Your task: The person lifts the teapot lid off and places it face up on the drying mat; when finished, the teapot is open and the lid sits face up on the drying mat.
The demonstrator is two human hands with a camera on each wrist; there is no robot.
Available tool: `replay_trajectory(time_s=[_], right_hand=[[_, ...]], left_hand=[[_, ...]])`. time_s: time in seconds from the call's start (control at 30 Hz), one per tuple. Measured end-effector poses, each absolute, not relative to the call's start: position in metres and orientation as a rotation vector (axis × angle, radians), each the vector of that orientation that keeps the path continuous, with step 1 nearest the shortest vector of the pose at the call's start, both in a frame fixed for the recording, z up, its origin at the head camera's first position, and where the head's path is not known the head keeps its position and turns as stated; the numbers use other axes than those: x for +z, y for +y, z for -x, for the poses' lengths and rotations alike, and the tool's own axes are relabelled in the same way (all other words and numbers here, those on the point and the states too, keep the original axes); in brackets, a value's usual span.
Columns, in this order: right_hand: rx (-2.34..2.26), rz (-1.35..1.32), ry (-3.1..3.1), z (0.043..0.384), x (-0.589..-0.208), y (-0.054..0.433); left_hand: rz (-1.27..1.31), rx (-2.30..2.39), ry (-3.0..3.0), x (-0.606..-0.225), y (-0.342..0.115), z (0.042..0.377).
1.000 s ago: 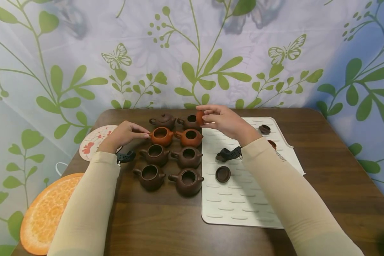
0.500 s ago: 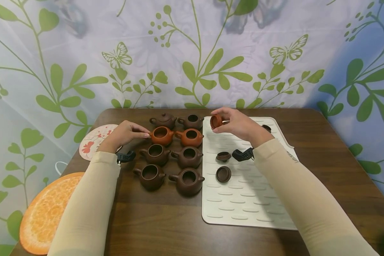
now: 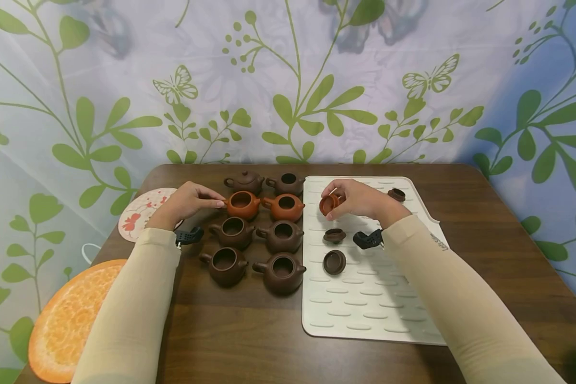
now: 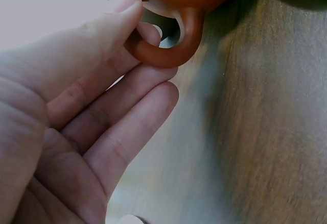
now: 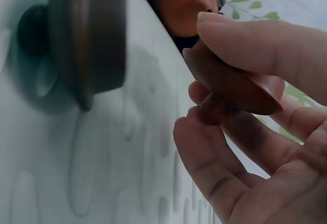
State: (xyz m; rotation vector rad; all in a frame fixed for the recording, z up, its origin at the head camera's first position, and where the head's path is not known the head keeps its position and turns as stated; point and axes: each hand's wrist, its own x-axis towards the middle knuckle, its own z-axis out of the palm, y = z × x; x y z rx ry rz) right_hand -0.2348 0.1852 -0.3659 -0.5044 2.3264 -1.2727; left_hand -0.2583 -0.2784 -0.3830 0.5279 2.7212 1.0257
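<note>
My left hand (image 3: 187, 202) pinches the handle of an orange-red clay teapot (image 3: 243, 212). The left wrist view shows the thumb and index finger at that loop handle (image 4: 176, 55). This pot stands lidless on the table. Over the white mat, my right hand (image 3: 362, 200) holds an orange-red teapot lid (image 3: 328, 205) tilted, its hollow underside facing the head camera. In the right wrist view the thumb lies on the rim side of the lid (image 5: 235, 85), with fingers by its knob. A second orange-red teapot (image 3: 288, 213), also lidless, sits between the hands.
Several dark brown lidless teapots (image 3: 283, 242) stand in two columns, with one lidded brown teapot (image 3: 245, 183) at the back. On the white ridged mat (image 3: 336, 314) lie brown lids (image 3: 334, 262). Left are an orange-slice placemat (image 3: 72, 325) and a floral round mat (image 3: 134, 216).
My right hand has carried the orange-red lid right, from beside the back brown teapot to over the mat, then lower and nearer. My left hand stays at the same handle.
</note>
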Motion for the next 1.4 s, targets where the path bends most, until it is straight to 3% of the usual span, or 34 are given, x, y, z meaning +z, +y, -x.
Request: replay_trajectory(time_s=[0.57,1.4], right_hand=[[-1.064,0.523,2.482,0.236,-0.379,0.188],[-1.009,0.49,2.587,0.229,-0.361,0.181]], left_hand=[[-0.518,1.039,2.711,-0.382,-0.277,0.256],[-0.523,0.984,2.741,-0.381,-0.276,0.257]])
